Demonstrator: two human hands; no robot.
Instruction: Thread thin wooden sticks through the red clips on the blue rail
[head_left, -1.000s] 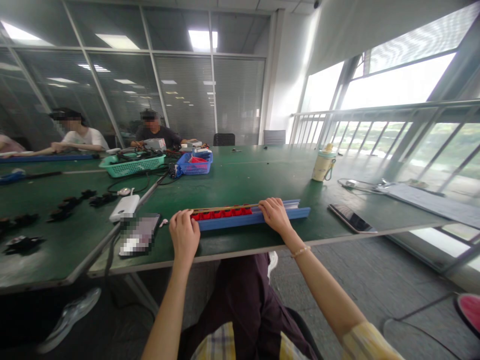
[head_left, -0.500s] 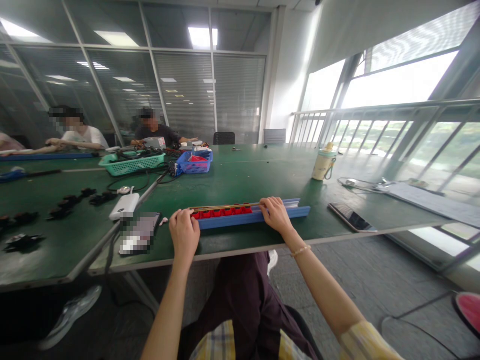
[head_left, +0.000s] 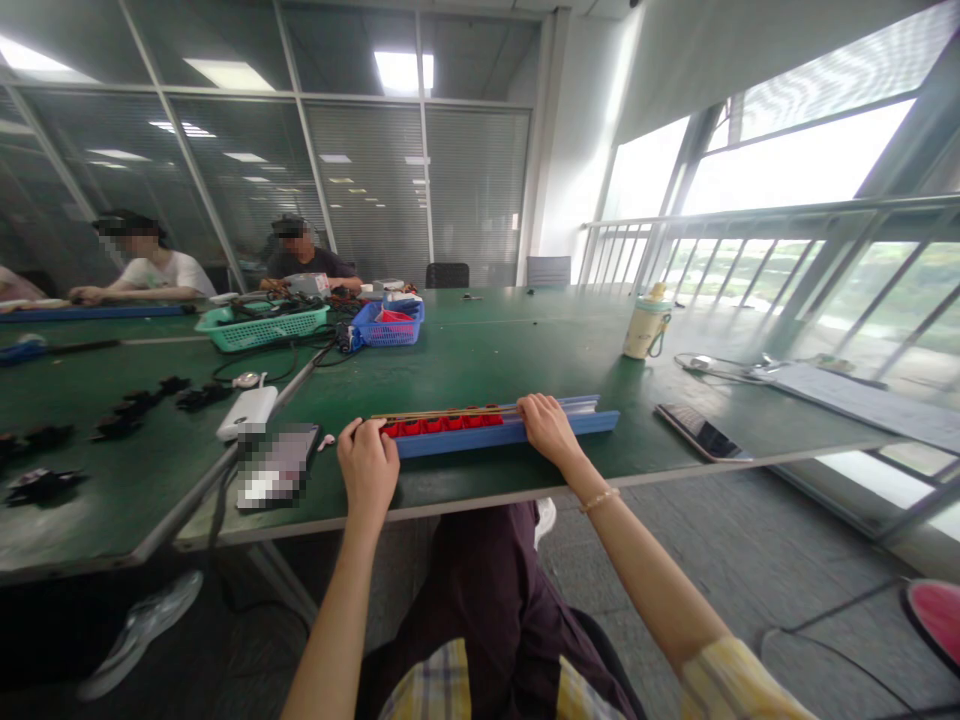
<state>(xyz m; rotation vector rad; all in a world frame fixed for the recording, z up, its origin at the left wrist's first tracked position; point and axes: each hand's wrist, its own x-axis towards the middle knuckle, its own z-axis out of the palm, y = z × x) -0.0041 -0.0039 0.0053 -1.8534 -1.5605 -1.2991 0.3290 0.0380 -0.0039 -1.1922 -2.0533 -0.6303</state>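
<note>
A long blue rail (head_left: 570,424) lies along the near edge of the green table (head_left: 487,360). A row of red parts (head_left: 442,425) fills its left half, and thin brass rods (head_left: 442,411) lie along the top. My left hand (head_left: 367,470) is curled over the rail's left end. My right hand (head_left: 549,430) grips the rail at its middle, fingers folded over the top, just right of the red row.
A phone (head_left: 701,432) lies right of the rail, a cream bottle (head_left: 646,326) behind it. To the left are a white power bank (head_left: 247,412), black parts (head_left: 142,405), a green basket (head_left: 262,327) and a blue basket (head_left: 390,326). Two people sit at the far left.
Both hands stay on the rail; nothing has visibly moved apart from a slight shift of the camera.
</note>
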